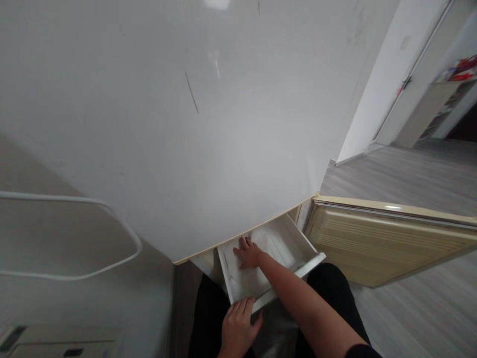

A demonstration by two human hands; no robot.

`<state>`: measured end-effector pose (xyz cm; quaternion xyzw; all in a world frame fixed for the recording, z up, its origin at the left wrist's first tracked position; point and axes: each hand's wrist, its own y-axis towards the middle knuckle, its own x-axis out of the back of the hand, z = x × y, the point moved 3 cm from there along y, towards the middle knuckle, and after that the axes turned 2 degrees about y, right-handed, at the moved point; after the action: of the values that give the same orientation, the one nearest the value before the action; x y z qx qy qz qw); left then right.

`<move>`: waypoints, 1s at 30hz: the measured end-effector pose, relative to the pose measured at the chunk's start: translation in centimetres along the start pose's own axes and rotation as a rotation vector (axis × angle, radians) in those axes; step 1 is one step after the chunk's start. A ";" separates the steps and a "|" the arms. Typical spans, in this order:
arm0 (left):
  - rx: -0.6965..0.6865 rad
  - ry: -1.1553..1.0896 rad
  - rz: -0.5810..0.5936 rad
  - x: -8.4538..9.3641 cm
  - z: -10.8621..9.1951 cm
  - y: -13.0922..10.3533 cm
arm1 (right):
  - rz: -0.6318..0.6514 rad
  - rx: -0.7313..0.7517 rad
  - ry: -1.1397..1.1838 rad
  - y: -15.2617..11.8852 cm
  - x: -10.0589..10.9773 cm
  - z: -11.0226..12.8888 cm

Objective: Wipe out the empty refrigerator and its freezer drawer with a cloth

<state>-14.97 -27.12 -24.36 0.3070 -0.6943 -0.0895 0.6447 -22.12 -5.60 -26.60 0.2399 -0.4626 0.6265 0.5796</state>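
A white drawer (311, 259) is pulled partway out of a white cabinet-like body, low in the view between my knees. My left hand (238, 323) grips the front rim at its left corner, fingers over the edge and thumb on the outer side. Reaching inside, my right hand (248, 252) has its fingers spread, near the back left part of the drawer. Under and around it the drawer's inside looks pale with faint rounded outlines, too blurred to make out. My right forearm crosses over the front rim and hides part of it.
An open cream door (387, 238) with a ribbed inner face stands to the right of the drawer. The large white surface (223, 149) rises right above it. A white cable (122, 223) loops at the left. Grey wood-look floor (417, 174) lies at the right.
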 end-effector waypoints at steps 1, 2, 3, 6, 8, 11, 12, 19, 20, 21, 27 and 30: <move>-0.002 0.001 -0.007 -0.1 0.1 -0.1 | 0.018 -0.019 -0.016 0.5 -0.5 0.4; -0.004 0.003 -0.015 -0.2 0.1 -0.2 | 0.031 -0.041 -0.024 1.0 -0.9 0.8; -0.004 0.006 -0.021 -0.3 0.2 -0.3 | 0.043 -0.060 -0.025 1.4 -1.1 1.0; 0.005 0.024 -0.042 -0.6 0.3 -0.6 | 0.059 -0.133 0.014 2.0 -0.7 0.4; 0.012 0.029 -0.032 -0.6 0.3 -0.7 | 0.047 -0.194 0.037 1.8 0.1 -1.1; 0.013 0.016 0.008 -0.3 0.1 -0.6 | -0.007 -0.294 0.041 0.5 1.6 -4.4; 0.013 0.010 0.017 -0.2 0.1 -0.5 | -0.029 -0.331 0.042 -0.1 2.1 -5.6; 0.001 -0.007 0.011 0.4 -0.1 0.3 | -0.003 -0.604 0.106 -4.5 2.6 -11.0; 0.000 -0.004 0.007 0.4 -0.2 0.3 | 0.024 -0.640 0.120 -4.7 2.4 -11.0; -0.002 -0.001 0.005 0.4 -0.2 0.4 | 0.049 -0.675 0.140 -4.8 2.2 -10.8; 0.021 0.009 0.055 0.5 -0.3 0.5 | 0.142 -0.759 0.209 -5.5 1.7 -9.2; 0.044 0.019 0.115 0.5 -0.3 0.5 | 0.209 -0.783 0.185 -6.0 1.7 -8.8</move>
<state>-14.81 -26.92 -23.60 0.2817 -0.7065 -0.0341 0.6484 -14.69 2.18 -27.36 -0.1042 -0.6338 0.4774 0.5996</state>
